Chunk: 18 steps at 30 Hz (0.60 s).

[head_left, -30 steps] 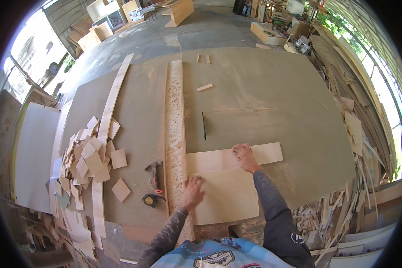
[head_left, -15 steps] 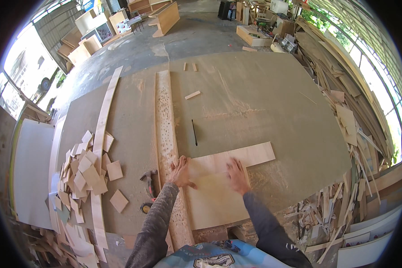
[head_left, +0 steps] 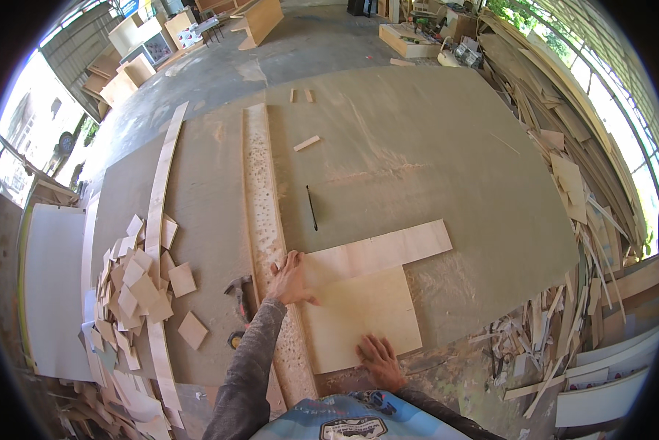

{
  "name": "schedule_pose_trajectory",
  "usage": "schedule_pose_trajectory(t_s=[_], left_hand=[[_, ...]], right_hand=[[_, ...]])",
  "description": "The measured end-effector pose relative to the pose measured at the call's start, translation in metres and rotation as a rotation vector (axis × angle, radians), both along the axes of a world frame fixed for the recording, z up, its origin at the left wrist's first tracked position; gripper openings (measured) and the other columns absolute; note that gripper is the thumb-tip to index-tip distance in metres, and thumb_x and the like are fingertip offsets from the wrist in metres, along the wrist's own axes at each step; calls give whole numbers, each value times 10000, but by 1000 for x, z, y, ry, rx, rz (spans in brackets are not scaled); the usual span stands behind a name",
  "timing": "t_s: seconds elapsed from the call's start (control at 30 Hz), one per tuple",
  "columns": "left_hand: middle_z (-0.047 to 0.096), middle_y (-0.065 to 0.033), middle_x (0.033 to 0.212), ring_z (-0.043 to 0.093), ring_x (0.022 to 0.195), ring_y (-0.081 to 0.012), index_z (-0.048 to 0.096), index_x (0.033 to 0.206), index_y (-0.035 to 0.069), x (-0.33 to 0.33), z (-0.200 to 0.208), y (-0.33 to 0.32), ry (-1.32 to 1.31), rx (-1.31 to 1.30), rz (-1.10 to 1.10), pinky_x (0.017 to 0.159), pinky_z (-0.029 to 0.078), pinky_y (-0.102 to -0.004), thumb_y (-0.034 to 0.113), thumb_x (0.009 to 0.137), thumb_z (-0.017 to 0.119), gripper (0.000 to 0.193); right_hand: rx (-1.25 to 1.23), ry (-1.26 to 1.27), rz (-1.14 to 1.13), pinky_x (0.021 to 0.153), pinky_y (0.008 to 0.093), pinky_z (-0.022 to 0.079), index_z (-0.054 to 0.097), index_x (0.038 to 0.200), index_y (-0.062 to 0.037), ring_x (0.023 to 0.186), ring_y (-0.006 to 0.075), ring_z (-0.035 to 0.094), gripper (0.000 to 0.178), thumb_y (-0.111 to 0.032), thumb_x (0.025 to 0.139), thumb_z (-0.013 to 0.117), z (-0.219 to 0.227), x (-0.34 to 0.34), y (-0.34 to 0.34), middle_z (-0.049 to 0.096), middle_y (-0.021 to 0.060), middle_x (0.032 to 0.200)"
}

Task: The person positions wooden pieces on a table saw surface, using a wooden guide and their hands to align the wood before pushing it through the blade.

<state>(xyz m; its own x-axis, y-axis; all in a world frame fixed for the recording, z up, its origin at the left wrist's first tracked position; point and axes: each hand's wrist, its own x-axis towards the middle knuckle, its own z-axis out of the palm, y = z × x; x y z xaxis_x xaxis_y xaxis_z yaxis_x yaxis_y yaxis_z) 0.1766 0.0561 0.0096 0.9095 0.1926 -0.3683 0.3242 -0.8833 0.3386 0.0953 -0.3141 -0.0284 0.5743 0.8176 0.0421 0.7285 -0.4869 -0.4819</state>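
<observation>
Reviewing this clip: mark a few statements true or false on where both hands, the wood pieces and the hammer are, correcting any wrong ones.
1. The right hand is at the near edge of the broad pale panel. True.
2. The left hand is at the panel's far right corner. False: the left hand is at its far left corner, by the pitted board.
3. The hammer lies right of the pitted board. False: the hammer lies left of it.
4. Small wooden squares are heaped on the left. True.
</observation>
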Motion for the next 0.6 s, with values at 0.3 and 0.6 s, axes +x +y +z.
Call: schedule_pose_trajectory(t_s=[0.3, 0.6], left_hand=[[418, -166, 1428, 399, 1407, -372, 390, 1450, -23, 12, -17, 39, -64, -56, -117, 1061, 267, -717, 533, 300, 967, 1401], [444, -141, 1393, 446, 1373, -356, 429, 1412, 39, 59, 15, 57, 16, 54, -117, 1039, 284, -688, 447, 260, 986, 1343]], right_hand=[[5, 10, -23, 1228, 556, 219, 618, 1395, -133, 1504, 317, 327, 543, -295, 887, 722, 2, 8, 19, 415, 132, 1579], [31, -18, -52, 1245, 529, 190, 603, 1407, -124, 1512, 287, 322, 551, -301, 895, 706, -3, 49, 53, 431, 105, 1574]])
